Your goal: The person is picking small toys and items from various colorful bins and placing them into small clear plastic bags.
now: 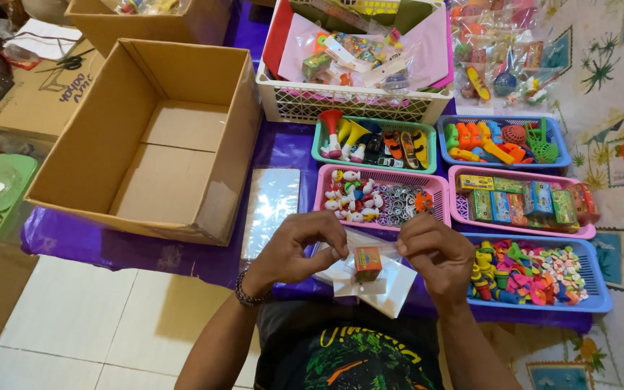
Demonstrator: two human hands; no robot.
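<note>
Your left hand (299, 249) & right hand (433, 249) both pinch a clear plastic bag (370, 283) w/ small orange box (367, 263) inside; bag edges hard to see.

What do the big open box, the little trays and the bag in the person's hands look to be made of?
Big box: brown corrugated cardboard, matte, with folded flaps and raw edges.
Trays, like the pink tray: probably moulded plastic, bright colours, slotted lattice walls.
Bag: thin clear plastic film, it seems; glossy, and a small orange box shows through it.
</note>
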